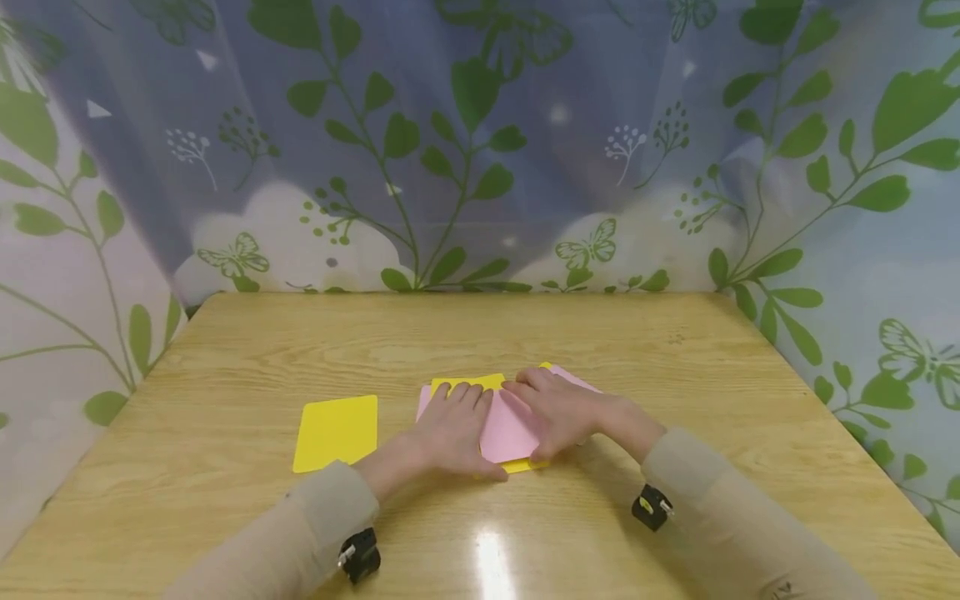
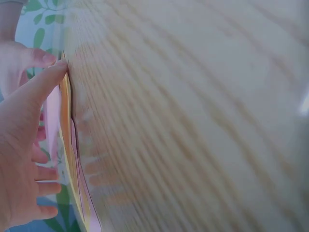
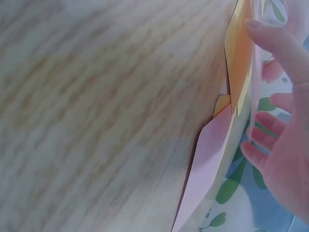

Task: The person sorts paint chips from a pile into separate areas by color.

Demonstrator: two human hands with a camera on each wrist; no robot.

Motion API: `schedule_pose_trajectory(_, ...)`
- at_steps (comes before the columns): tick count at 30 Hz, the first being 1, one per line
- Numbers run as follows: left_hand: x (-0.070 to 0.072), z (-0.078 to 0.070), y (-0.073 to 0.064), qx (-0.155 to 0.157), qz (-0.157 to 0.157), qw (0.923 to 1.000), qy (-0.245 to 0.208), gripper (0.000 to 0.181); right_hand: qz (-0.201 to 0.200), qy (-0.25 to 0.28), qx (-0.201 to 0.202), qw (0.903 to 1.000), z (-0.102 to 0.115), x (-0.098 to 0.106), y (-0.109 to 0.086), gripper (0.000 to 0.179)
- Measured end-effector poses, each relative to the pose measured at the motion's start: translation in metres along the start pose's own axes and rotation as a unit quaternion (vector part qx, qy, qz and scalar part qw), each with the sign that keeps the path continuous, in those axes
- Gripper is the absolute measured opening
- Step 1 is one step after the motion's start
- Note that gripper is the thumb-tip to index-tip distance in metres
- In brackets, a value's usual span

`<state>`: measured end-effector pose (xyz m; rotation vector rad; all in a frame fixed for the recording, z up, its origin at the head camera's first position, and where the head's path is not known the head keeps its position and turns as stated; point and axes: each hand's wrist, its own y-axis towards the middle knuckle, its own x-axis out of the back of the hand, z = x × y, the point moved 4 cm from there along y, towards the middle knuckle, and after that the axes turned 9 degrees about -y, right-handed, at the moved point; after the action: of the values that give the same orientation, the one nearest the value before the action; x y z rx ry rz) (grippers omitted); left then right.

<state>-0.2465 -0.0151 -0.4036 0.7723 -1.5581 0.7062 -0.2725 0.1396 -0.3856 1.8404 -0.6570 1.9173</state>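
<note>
Several square pink and yellow cards lie overlapping in front of me. My left hand [image 1: 453,425] rests over the left part of them, fingers straight, near a yellow card [image 1: 487,381] and a pink edge. In the left wrist view its thumb [image 2: 50,77] is at the edge of the cards. My right hand [image 1: 562,408] holds a pink card [image 1: 510,429] by its edges, thumb on the near side and fingers on the far side. Under this card a yellow edge [image 1: 519,468] shows. Another pink card [image 1: 576,378] sticks out behind the right hand.
A single yellow card [image 1: 337,429] lies flat on the wooden table [image 1: 240,358], left of the left hand. Behind the table hangs a leaf-patterned curtain [image 1: 540,167], which continues along both sides. Black wrist cameras hang beneath both sleeves.
</note>
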Motion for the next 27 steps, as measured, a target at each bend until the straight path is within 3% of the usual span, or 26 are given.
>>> schedule_pose_trajectory(8, 0.004, 0.002, 0.001, 0.009, -0.037, 0.9992, 0.01, 0.114, -0.048, -0.027, 0.019, 0.9983, 0.001, 0.004, -0.002, 0.098)
schedule_pose_trajectory(20, 0.016, 0.007, -0.006, 0.002, -0.061, 0.9981, 0.011, 0.112, -0.023, -0.065, -0.054, 0.9962, 0.001, 0.006, -0.003, 0.109)
schedule_pose_trajectory(27, 0.015, 0.005, -0.008, -0.012, -0.073, 0.9966, 0.035, 0.111, -0.041, -0.083, -0.068, 0.9934, 0.002, 0.008, -0.007, 0.107)
